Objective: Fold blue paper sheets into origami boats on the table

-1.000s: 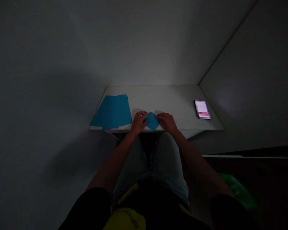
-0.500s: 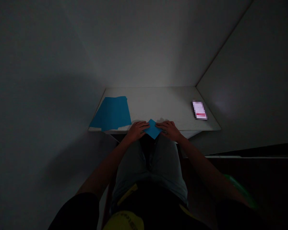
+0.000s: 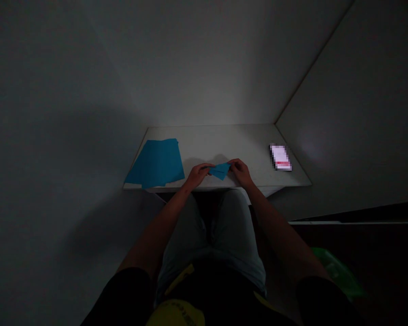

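Observation:
A small piece of blue paper point(image 3: 220, 170), folded into a narrow pointed shape, is held above the front of the white table point(image 3: 224, 141). My left hand point(image 3: 197, 176) pinches its left end. My right hand point(image 3: 240, 172) grips its right end, and the fingers of both hands hide part of it. To the left of my left hand lies a larger, flat stack of blue paper sheets point(image 3: 155, 164), which neither hand touches.
A phone point(image 3: 280, 157) with a lit, blurred screen lies at the table's right side. Walls rise behind and beside the table. My legs are below its front edge, and a green bag point(image 3: 336, 271) sits low on the right.
The blue paper was a flat diamond under both palms. It is now narrower and pinched between the fingers of both hands, which have drawn closer to it.

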A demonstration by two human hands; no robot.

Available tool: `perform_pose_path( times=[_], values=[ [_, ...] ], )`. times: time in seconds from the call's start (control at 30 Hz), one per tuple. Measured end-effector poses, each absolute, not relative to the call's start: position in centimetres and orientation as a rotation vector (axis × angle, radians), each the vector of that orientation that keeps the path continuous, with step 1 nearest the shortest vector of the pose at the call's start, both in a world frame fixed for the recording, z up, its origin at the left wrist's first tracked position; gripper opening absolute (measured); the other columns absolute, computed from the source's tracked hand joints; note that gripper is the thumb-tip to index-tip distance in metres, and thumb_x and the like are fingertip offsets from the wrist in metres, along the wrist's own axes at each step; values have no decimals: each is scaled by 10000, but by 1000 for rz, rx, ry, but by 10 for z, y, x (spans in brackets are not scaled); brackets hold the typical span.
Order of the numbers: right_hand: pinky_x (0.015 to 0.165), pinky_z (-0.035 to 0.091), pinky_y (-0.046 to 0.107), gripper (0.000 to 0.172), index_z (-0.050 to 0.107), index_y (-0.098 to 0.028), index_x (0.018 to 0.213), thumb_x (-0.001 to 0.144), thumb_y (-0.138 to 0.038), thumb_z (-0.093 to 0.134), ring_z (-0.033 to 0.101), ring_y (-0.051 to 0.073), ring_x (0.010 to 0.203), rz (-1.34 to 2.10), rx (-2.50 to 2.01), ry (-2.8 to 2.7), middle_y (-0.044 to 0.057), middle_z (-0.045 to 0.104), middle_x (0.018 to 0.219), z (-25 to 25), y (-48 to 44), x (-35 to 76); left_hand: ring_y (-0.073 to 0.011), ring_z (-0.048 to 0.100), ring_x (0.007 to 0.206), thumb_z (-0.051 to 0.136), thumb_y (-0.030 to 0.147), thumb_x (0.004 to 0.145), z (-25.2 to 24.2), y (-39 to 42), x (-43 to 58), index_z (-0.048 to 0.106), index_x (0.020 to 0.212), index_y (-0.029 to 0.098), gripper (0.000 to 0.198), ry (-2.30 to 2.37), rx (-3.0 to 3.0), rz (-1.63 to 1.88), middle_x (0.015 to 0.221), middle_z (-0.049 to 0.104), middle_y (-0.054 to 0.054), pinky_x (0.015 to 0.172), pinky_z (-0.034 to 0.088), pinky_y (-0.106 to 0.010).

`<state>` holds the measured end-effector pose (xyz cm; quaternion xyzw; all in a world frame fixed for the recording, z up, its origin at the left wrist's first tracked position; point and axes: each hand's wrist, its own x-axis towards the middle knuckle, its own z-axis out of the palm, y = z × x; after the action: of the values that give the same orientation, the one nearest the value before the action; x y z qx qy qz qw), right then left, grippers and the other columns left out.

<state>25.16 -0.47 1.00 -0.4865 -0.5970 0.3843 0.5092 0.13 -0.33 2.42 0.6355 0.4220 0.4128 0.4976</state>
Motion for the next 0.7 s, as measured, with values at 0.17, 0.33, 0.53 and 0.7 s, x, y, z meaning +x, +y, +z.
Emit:
perform_pose_path(
  times=[0.17,0.33,0.53,0.7],
  values=[
    [792,604,397,435,662,-248,981,913,-673,599,681,210,774,967,-1209,-1469,37,697,872,2,-6,253,-182,754,807,819,466,856,11,-7,4,755,1066,180,361,1079,1528,990,1024,784,-70,781,614,-319],
    [791,588,370,374,640,-254,1038,922,-608,621,660,202,833,757,-1269,-1419,67,708,1055,1,-10,243,-141,742,771,812,353,876,-1,-4,14,676,1264,211,436,1212,1498,1082,1049,730,-34,762,599,-287],
    [708,570,357,614,604,-259,1292,884,-708,697,664,208,750,853,-1268,-1506,32,719,916,-1,-16,212,-211,709,1034,740,294,923,-2,-8,18,719,1263,205,352,1261,1730,1163,1149,735,-83,928,581,-343],
    [748,593,380,676,602,-257,1358,870,-709,725,728,232,810,852,-1363,-1591,53,775,982,-4,-14,204,-195,709,950,738,357,927,-1,-11,15,731,1332,209,431,1150,1845,1015,1089,707,-68,855,582,-318]
  ],
)
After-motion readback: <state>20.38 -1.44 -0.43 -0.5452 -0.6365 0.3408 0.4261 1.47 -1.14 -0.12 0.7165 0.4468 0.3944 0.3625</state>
